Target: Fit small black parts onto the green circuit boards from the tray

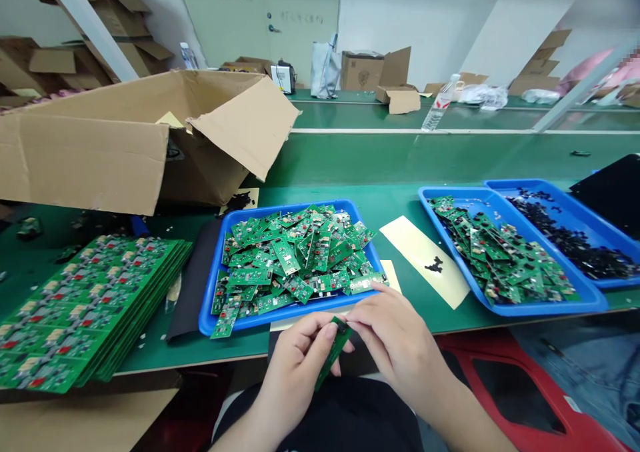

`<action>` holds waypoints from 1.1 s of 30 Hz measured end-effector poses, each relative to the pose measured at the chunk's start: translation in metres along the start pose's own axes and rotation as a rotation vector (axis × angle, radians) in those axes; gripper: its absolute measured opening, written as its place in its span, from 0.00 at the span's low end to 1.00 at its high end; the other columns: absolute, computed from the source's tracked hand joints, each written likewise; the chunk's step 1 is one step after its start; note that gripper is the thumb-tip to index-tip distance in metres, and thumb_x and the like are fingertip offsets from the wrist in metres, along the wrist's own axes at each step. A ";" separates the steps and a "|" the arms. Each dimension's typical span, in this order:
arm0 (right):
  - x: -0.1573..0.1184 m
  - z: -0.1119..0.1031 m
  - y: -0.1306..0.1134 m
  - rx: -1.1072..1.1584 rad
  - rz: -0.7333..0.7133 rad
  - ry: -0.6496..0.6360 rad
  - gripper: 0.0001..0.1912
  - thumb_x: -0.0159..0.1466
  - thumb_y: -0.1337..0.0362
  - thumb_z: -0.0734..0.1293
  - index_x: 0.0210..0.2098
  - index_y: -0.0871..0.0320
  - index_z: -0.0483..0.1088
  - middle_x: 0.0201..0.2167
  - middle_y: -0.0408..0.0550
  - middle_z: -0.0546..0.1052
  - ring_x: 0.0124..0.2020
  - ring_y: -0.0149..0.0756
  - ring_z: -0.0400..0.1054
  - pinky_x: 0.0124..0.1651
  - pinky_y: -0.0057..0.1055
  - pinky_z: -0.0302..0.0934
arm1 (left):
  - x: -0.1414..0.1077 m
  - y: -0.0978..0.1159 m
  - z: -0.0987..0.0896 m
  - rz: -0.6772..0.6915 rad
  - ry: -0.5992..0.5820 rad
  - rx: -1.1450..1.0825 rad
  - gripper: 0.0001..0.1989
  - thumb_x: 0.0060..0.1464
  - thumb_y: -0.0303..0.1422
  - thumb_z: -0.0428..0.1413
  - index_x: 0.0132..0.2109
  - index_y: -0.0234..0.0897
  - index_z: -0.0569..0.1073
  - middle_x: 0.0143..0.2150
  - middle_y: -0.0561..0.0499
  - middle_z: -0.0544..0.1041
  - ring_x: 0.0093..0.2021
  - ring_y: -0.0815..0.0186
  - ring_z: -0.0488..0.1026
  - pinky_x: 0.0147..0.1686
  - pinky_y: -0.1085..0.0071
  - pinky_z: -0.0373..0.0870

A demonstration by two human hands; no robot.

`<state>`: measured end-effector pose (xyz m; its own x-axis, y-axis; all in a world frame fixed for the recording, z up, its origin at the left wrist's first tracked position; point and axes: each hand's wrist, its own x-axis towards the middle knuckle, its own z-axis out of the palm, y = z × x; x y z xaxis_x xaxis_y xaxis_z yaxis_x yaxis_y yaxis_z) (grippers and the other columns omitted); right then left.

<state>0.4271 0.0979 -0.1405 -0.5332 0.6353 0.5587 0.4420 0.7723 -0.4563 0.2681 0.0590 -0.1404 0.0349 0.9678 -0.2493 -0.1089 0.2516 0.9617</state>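
Low in front of my body, my left hand (300, 355) pinches a narrow green circuit board (334, 349) between thumb and fingers, tilted with its upper end toward the right. A small black part (341, 326) shows at that end. My right hand (400, 335) is closed, thumb and forefinger together at the board's upper end; whatever lies between those fingertips is hidden. Just beyond the hands, a blue tray (207, 305) bears a heap of similar boards (300, 252). Small black pieces (436, 265) lie on a pale yellow paper sheet (453, 292) to the right.
On the left stand stacked, unseparated board panels (85, 305) and a large open cardboard box (90, 152). At right, one blue tray (595, 303) holds more boards, another (550, 189) black pieces. A water bottle (440, 105) leans behind. A red stool (520, 392) is below the table.
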 end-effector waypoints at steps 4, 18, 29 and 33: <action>-0.001 0.003 0.003 -0.009 -0.070 0.014 0.10 0.67 0.74 0.56 0.35 0.59 0.66 0.29 0.46 0.73 0.30 0.31 0.68 0.55 0.47 0.59 | 0.003 0.001 -0.005 -0.052 -0.148 0.015 0.17 0.54 0.43 0.55 0.28 0.33 0.73 0.23 0.54 0.74 0.18 0.75 0.65 0.23 0.77 0.62; -0.006 -0.002 0.013 0.250 0.064 0.079 0.20 0.68 0.68 0.58 0.59 0.55 0.58 0.57 0.58 0.60 0.56 0.45 0.61 0.55 0.44 0.60 | -0.001 -0.002 -0.005 0.020 -0.310 0.319 0.15 0.60 0.36 0.48 0.31 0.35 0.75 0.28 0.51 0.74 0.25 0.70 0.67 0.28 0.75 0.65; -0.013 -0.003 -0.016 0.297 0.250 0.151 0.07 0.63 0.67 0.65 0.42 0.58 0.68 0.29 0.46 0.74 0.29 0.33 0.69 0.34 0.28 0.65 | -0.003 -0.019 -0.016 0.612 -0.010 0.707 0.22 0.60 0.31 0.49 0.60 0.51 0.61 0.45 0.50 0.71 0.44 0.66 0.72 0.44 0.73 0.70; -0.012 -0.004 -0.019 0.276 0.172 0.130 0.06 0.65 0.71 0.62 0.39 0.60 0.70 0.27 0.47 0.76 0.26 0.32 0.70 0.31 0.26 0.65 | -0.001 -0.017 -0.016 0.714 0.089 0.804 0.18 0.59 0.32 0.51 0.56 0.46 0.66 0.43 0.50 0.72 0.42 0.67 0.73 0.42 0.74 0.72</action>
<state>0.4279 0.0761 -0.1358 -0.3642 0.7639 0.5326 0.2958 0.6372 -0.7116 0.2537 0.0540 -0.1585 0.1458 0.8944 0.4228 0.6104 -0.4177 0.6730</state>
